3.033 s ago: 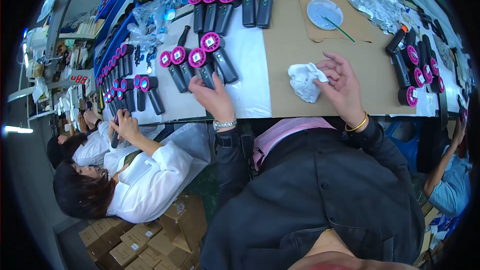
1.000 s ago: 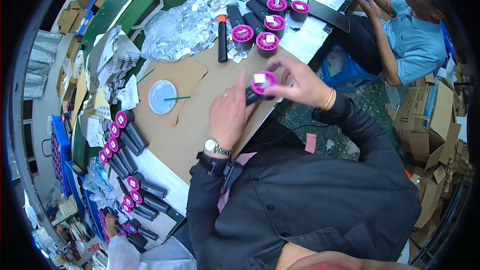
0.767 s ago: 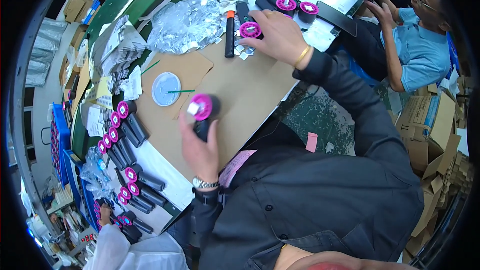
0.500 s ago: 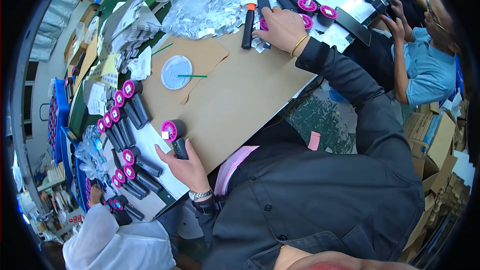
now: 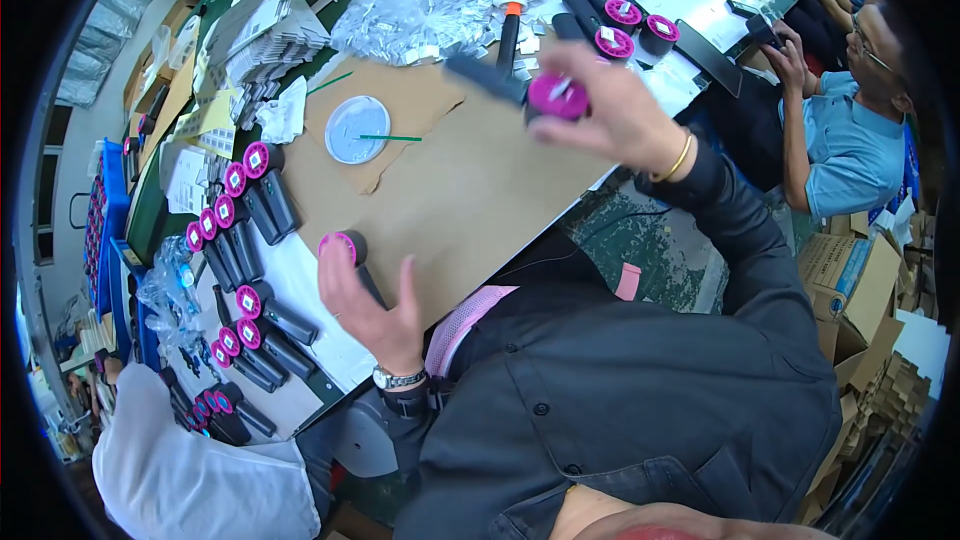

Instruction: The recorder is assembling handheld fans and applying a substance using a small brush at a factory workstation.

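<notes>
My right hand (image 5: 625, 125), blurred by motion, grips a dark handheld device (image 5: 487, 78) by its round magenta head. Its handle points left, above the brown cardboard sheet (image 5: 500, 175). Fingers spread, my left hand (image 5: 372, 315) hovers by a second dark device (image 5: 371, 285) with a magenta round end that lies on the cardboard's near left part. The left fingers partly cover that device, and they do not close round it. Beyond the cardboard, several similar magenta-ended devices (image 5: 614, 42) lie together. A black-handled tool with an orange end (image 5: 510, 38) rests beside them.
Rows of the same devices (image 5: 262, 315) lie at left. A white round lid (image 5: 356, 130) with a green stick sits on the cardboard. Behind are a heap of clear plastic bags (image 5: 415, 15) and stacked grey pieces (image 5: 270, 35). Co-workers sit at left and right.
My right hand has lifted a device from the far group and brought it nearer over the cardboard. My left hand has let go of the near device and spread its fingers.
</notes>
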`<state>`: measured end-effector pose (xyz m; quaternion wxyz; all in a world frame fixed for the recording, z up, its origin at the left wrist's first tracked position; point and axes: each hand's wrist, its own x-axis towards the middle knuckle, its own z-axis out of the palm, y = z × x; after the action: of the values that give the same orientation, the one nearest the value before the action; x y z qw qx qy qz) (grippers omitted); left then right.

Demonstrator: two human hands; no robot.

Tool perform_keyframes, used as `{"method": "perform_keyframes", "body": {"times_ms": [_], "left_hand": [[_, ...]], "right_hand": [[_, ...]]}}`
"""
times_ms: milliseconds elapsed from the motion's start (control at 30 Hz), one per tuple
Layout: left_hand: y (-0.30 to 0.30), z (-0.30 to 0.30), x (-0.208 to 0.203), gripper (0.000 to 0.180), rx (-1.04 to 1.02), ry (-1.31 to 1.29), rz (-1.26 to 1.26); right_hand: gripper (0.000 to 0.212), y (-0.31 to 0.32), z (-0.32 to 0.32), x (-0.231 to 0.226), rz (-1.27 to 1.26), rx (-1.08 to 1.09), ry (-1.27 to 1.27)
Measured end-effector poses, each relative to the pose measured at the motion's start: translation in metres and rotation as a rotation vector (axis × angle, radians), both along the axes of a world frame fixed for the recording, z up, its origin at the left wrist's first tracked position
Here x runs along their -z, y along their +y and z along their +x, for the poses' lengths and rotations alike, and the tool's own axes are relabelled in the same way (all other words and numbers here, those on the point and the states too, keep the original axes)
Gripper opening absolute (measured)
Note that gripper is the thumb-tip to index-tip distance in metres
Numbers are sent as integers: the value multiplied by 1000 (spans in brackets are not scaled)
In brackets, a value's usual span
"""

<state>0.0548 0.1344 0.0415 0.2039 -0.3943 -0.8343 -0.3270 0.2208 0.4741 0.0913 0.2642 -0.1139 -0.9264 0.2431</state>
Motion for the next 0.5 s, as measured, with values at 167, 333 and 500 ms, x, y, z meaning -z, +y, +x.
{"method": "perform_keyframes", "body": {"times_ms": [167,333,500], "left_hand": [[31,8,-15,92,445,39,-268],[17,19,7,89,393,-354,-528],[-3,21,24,81,51,-271,-277]], "right_hand": [[62,-59,-3,27,14,-474,-285],[60,-63,-8,27,75,-523,-81],[61,-2,0,31,372,468,-118]]}}
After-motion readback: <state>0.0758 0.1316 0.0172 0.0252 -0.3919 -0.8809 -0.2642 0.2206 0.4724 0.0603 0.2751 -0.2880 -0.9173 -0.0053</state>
